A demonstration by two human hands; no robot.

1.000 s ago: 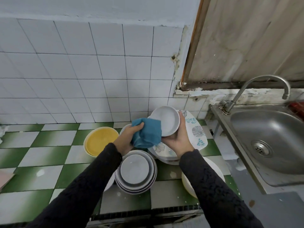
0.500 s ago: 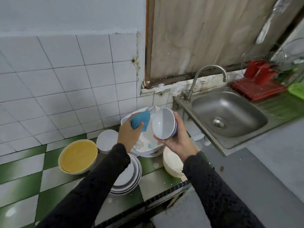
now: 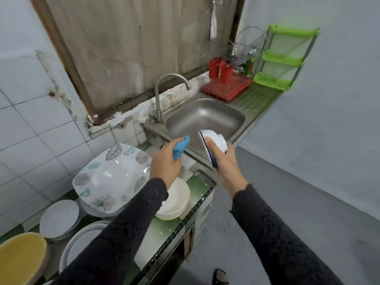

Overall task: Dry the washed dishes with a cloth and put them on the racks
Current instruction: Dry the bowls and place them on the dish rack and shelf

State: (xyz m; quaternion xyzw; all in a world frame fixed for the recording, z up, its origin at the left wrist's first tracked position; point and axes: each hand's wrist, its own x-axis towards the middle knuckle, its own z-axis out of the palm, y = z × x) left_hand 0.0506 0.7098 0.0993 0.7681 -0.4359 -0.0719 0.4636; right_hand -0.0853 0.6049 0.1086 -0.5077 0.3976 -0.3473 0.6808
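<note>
Open sink point(image 3: 205, 112) before red rack point(image 3: 226, 88); faucet point(image 3: 157, 97) left.

This is a small home kitchen: a steel sink point(image 3: 205, 118) with a curved tap point(image 3: 157, 95), white wall tiles point(image 3: 30, 124), a green tiled counter point(image 3: 168, 229) carrying washed plates point(image 3: 111, 173), a red dish rack point(image 3: 226, 87) and a green plastic rack point(image 3: 282, 60).

The person is wearing a dark charcoal top point(image 3: 96, 256) with a lacy weave; its left sleeve point(image 3: 133, 217) and right sleeve point(image 3: 275, 237) are ending at the wrists, leaving the left hand point(image 3: 164, 164) and right hand point(image 3: 227, 164) bare.
</note>
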